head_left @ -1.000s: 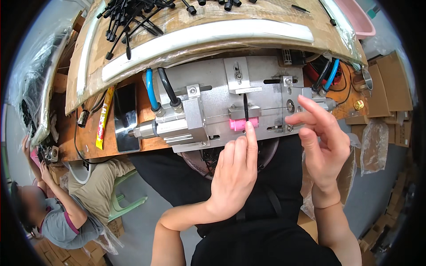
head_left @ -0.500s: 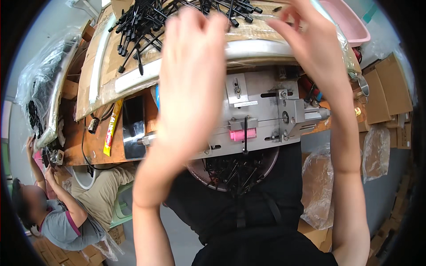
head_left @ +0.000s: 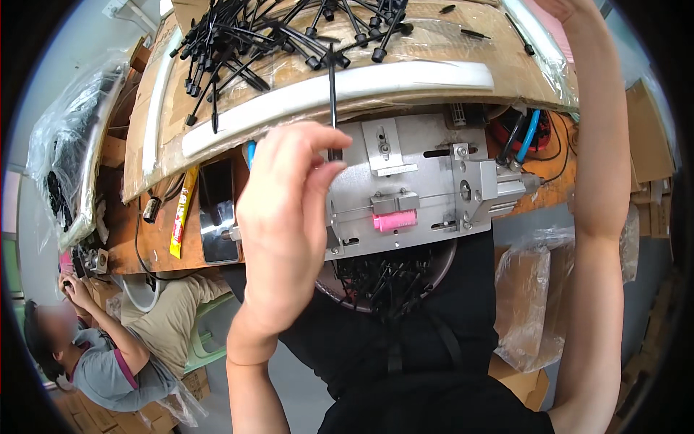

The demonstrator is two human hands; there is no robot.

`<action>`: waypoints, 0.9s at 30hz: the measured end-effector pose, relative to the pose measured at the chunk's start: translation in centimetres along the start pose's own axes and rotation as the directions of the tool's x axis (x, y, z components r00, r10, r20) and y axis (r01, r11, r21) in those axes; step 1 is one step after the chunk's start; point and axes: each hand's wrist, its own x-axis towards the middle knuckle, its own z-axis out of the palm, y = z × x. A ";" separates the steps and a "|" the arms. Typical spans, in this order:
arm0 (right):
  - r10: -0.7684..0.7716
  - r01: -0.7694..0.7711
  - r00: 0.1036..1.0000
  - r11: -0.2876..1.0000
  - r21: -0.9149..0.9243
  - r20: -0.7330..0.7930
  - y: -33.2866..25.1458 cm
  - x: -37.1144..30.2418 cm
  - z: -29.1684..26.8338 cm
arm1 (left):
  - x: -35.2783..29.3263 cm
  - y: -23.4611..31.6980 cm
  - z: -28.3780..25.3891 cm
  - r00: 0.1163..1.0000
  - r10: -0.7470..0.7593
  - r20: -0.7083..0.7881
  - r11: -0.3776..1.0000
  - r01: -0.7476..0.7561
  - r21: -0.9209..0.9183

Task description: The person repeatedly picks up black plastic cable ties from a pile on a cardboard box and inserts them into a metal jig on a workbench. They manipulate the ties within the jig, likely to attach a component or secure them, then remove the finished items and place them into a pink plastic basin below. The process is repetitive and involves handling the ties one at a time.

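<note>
We record, to the left, a pile of black rods (head_left: 238, 47) lying crossed and tangled on a cardboard sheet (head_left: 426, 47), many with thick caps at one end. Right of the pile's middle, one black rod (head_left: 332, 94) is held above the front edge of the sheet; it is slim, straight and nearly upright in the view, crossing a white strip (head_left: 426, 74). Next we note a grey metal plate (head_left: 430, 177) above the wooden surface (head_left: 163, 242), with a bright pink piece (head_left: 395, 220) set against a small metal block (head_left: 395, 202). Below the plate's front edge, a bowl (head_left: 447, 267) contains more black parts.

As to visibility, at far left the small dark item with the seated co-worker (head_left: 116, 369) is too small to identify. The plate's left portion is hidden behind the left hand (head_left: 282, 199), whose fingers also cover part of the held rod near its lower end. The bowl is partly concealed by the plate, and the upper frame edge cuts off the right hand (head_left: 570, 10).

We find the left hand closed in a pinch, forefinger and thumb on the held rod. For the right hand, we cannot tell whether its fingers are apart or together, or what they touch.
</note>
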 end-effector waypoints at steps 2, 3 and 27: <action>-0.008 0.042 0.992 0.961 0.272 -0.127 0.5 0.3 0.1 | 1.3 -1.4 -0.1 0.998 -0.055 -0.015 0.993 0.053 -0.107; -0.060 0.108 0.981 0.959 0.261 -0.183 0.4 0.2 0.0 | 3.0 -2.3 -0.2 0.998 -0.045 -0.047 0.983 0.036 -0.180; -0.143 0.201 0.917 0.972 0.120 -0.371 0.9 -14.4 3.4 | -10.2 4.4 6.4 0.939 -0.046 0.340 0.904 -0.105 0.414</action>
